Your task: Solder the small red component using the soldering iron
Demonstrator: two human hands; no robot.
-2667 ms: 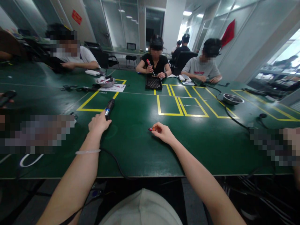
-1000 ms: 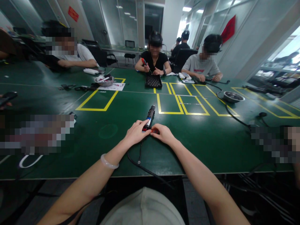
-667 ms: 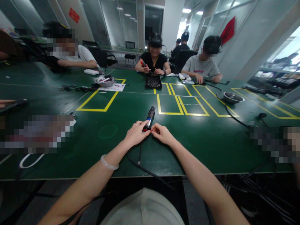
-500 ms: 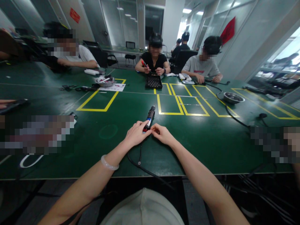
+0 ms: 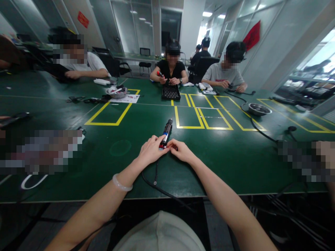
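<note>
A black electric screwdriver (image 5: pixel 168 129) with a blue and silver label lies on the green table, its narrow tip pointing away from me. Its near end shows some red. My left hand (image 5: pixel 152 148) is closed on the body from the left, the index finger on the label and the thumb across the red end. Pinched together at that same end are the fingers of my right hand (image 5: pixel 181 150); whatever is between them is hidden. A black cord (image 5: pixel 157 170) runs from beneath my left hand toward the table's front edge, with a small ring on it.
Yellow tape outlines (image 5: pixel 190 127) mark the green table (image 5: pixel 222 164). Metal bowls stand at the far left (image 5: pixel 116 92) and right (image 5: pixel 259 109). A person opposite holds a red tool over a black tray (image 5: pixel 171 93). Other people sit around the table; blurred patches cover both sides.
The view has shifted slightly. Both my hands stay at the screwdriver's near end, with a little more of its red part showing by my left thumb.
</note>
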